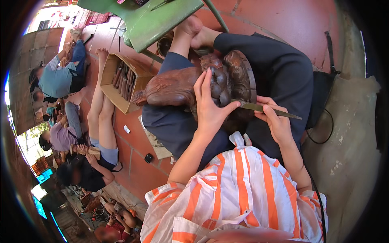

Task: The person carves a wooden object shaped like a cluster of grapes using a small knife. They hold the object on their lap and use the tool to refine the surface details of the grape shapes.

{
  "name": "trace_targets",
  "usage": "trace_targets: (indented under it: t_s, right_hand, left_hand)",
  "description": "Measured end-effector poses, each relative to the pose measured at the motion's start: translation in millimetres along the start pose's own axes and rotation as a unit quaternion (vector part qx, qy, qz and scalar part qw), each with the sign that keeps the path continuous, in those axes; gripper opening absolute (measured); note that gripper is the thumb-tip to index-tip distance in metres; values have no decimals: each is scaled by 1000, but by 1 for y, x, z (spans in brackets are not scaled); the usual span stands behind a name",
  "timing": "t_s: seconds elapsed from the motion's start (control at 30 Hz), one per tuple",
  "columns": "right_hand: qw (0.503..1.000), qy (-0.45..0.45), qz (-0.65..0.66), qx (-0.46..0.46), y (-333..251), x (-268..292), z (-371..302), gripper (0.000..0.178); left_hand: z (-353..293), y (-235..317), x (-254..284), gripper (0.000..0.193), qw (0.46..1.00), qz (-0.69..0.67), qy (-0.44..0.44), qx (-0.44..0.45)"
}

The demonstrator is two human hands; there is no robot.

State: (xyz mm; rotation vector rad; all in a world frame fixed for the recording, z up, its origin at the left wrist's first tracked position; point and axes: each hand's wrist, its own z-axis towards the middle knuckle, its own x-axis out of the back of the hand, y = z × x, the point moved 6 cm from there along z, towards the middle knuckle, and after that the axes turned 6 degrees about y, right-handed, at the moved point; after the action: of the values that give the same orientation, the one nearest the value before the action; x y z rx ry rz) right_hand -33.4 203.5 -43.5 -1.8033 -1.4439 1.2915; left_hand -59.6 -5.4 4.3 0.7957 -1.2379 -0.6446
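A dark brown wood carving (pixel 172 87) with rounded, knobbed relief lies across my lap between my knees. My left hand (pixel 210 107) rests on it, fingers stretched over the knobs and thumb reaching right. That thumb touches the near end of a narrow, flat metal file (pixel 255 107), which lies against the carving's right side. My right hand (pixel 275 119) is closed around the file, thumb on top and fingers beneath. Its pointed tang sticks out to the right past my fingers. The exact spot where the file meets the wood is partly hidden by my left thumb.
A cardboard box (pixel 107 90) of wooden-handled tools stands left of the carving. Ahead is a green chair (pixel 152 26) with a tool on its seat. A small black case (pixel 148 158) lies on the red tiles. Several people sit at the left; a cable runs along my right.
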Motion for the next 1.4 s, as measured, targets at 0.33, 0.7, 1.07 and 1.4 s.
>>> trace_targets:
  t_s: [0.33, 0.7, 1.07, 1.4]
  right_hand:
    - [998, 30, 51, -3, 14, -9, -13, 30]
    - [995, 60, -31, 78, 10, -13, -22, 32]
    - [955, 128, -145, 224, -21, -10, -41, 23]
    - [880, -109, -275, 371, -17, -46, -50, 18]
  left_hand:
    - [-4, 9, 10, 106, 997, 66, 5, -34]
    - [-1, 5, 7, 105, 998, 15, 10, -54]
    - [1, -20, 7, 94, 976, -194, -99, 19]
    - [3, -12, 11, 125, 980, -127, -152, 1]
